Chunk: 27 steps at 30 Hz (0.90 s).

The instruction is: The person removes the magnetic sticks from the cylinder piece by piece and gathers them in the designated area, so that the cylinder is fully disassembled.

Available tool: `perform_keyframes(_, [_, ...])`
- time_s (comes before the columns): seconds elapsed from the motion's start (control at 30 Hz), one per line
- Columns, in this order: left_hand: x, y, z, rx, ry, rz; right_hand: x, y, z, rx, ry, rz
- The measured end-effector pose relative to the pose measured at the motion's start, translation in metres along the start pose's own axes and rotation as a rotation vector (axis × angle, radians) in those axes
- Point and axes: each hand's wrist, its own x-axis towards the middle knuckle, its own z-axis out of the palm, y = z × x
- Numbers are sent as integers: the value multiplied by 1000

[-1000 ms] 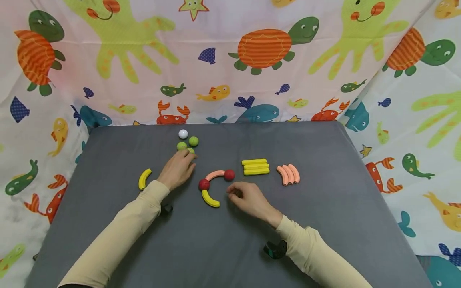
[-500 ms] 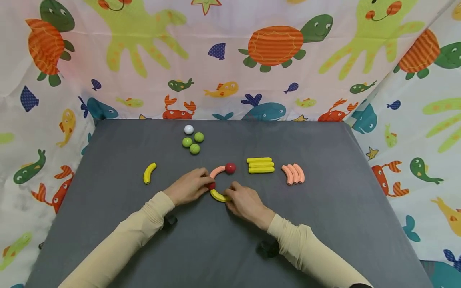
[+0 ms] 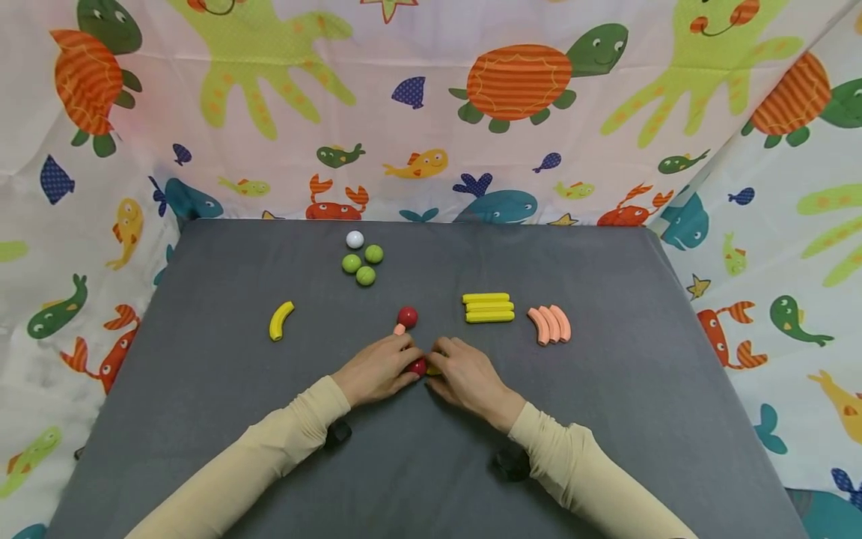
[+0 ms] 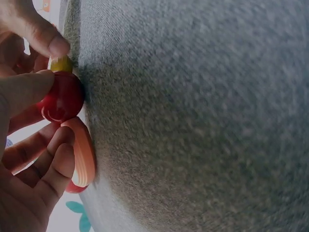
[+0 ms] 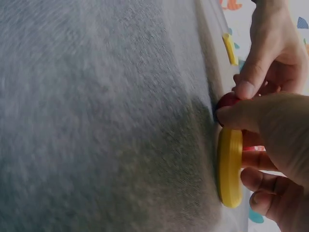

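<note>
At the middle of the table, my left hand grips a red ball between thumb and fingers. A pink curved stick leads from that ball to a second red ball, mostly behind the left fingers in the head view. My right hand pinches a yellow curved stick at the end that meets the gripped ball. Both hands are close together, fingertips almost meeting over this joint. The right fingers cover most of the yellow stick in the head view.
Several green balls and a white ball lie at the back. A loose yellow curved stick lies to the left. Right of centre are yellow straight sticks and pink curved sticks.
My left hand has come from the green balls to the red ball, and my right hand has taken hold of the yellow curved stick. The joined pieces have turned, the far red ball shifting left.
</note>
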Motion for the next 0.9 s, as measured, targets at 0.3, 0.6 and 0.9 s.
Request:
perform_keyframes(0.3, [1,1,1,1,0,-9,0,-3,7,-28,40,6])
perform_keyframes(0.6, [6,9,-6,-69,27,-96,4,6,-17,347,46,321])
perform_keyframes(0.9, [15,20,-15,-224,188,-222,12,13,-40,1002,55,648])
